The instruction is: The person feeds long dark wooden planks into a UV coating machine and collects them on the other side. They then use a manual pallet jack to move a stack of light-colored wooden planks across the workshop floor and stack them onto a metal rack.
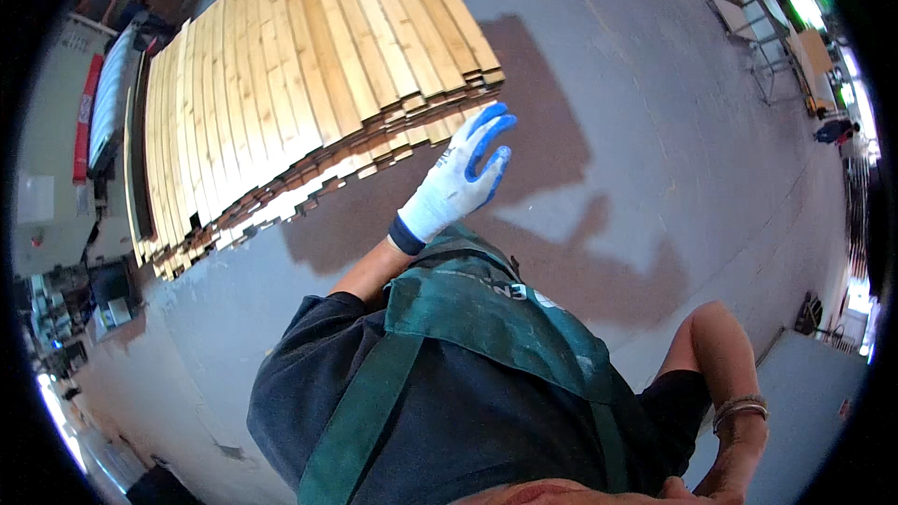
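Note:
My left hand (472, 164), in a white knit glove with blue-coated fingers, reaches forward from my body. Its fingers are spread and hold nothing. It is nearest to the front right corner of a large stack of light wooden boards (299, 47); whether it touches them I cannot tell. The boards lie side by side in layers, with uneven ends facing me. My right arm is bent back toward me, a bracelet (739, 408) on its wrist. Only part of my right hand (713, 492) shows at the lower edge, bare, near my neck, its fingers mostly hidden.
I wear a green apron (486, 304) over a dark shirt. Grey floor (711, 187) lies ahead and right, with shadows across it. A metal-framed table (762, 23) stands far right. A long silvery wrapped bundle (112, 98) and a red strip (87, 117) are left of the stack.

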Action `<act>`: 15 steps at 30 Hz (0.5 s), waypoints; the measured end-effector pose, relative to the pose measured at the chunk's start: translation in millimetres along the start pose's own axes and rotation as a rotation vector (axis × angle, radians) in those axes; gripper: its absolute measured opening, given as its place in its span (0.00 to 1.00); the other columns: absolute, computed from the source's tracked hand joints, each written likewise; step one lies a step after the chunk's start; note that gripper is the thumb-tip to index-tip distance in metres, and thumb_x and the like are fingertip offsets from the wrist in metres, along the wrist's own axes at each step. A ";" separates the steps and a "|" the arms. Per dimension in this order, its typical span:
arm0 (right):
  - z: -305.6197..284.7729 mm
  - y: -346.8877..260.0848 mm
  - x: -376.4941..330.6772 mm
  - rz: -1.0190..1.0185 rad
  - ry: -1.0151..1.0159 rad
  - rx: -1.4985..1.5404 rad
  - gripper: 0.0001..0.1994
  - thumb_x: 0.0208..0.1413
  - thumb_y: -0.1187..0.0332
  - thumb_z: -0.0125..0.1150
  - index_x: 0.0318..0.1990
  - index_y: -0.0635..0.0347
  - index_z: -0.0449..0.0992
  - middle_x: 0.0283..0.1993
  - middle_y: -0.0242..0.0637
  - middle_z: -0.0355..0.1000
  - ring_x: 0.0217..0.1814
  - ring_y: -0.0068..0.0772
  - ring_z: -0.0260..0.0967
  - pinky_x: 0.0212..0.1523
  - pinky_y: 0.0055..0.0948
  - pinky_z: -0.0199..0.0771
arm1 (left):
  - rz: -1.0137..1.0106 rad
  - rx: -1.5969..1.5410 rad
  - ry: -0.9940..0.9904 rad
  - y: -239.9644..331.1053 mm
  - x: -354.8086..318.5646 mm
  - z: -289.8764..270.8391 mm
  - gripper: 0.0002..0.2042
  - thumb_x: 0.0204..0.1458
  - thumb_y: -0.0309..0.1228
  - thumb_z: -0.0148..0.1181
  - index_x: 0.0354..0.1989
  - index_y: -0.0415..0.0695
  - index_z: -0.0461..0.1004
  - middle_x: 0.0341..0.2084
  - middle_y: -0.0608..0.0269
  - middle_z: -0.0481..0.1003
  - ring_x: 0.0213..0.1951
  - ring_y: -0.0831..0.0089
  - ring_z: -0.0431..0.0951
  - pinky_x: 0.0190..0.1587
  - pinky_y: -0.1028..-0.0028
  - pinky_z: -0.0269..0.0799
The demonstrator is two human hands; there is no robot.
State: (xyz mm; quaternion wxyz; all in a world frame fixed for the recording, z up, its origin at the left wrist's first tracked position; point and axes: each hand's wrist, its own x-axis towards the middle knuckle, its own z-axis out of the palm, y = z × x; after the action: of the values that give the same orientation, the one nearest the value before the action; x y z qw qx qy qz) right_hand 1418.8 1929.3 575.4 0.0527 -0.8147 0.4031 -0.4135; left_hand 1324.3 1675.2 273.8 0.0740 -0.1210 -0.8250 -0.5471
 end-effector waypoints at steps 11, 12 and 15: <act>-82.0 34.4 -55.5 0.176 0.092 -0.142 0.09 0.61 0.65 0.49 0.40 0.60 0.69 0.30 0.54 0.74 0.27 0.47 0.72 0.33 0.47 0.75 | -0.045 -0.019 -0.179 -19.5 113.3 54.5 0.20 0.67 0.35 0.51 0.66 0.46 0.67 0.68 0.49 0.61 0.69 0.55 0.63 0.69 0.62 0.60; -91.9 39.9 -59.9 0.181 0.087 -0.152 0.09 0.61 0.65 0.49 0.40 0.61 0.69 0.30 0.54 0.74 0.26 0.47 0.72 0.33 0.47 0.75 | -0.071 -0.090 -0.173 -21.4 128.9 60.4 0.20 0.67 0.35 0.51 0.65 0.45 0.67 0.68 0.49 0.61 0.69 0.55 0.63 0.69 0.62 0.61; -124.3 56.3 -73.8 0.199 0.071 -0.160 0.08 0.60 0.66 0.49 0.40 0.61 0.68 0.31 0.56 0.74 0.25 0.46 0.72 0.32 0.48 0.75 | -0.062 -0.134 -0.129 -29.9 177.0 74.8 0.20 0.67 0.35 0.51 0.65 0.44 0.67 0.67 0.49 0.62 0.68 0.56 0.64 0.67 0.63 0.64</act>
State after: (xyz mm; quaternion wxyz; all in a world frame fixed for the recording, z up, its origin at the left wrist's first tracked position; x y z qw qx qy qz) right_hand 1270.7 1974.0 586.2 0.0139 -0.7571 0.5152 -0.4014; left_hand 1146.8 1754.0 263.2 -0.0045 -0.1350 -0.7928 -0.5943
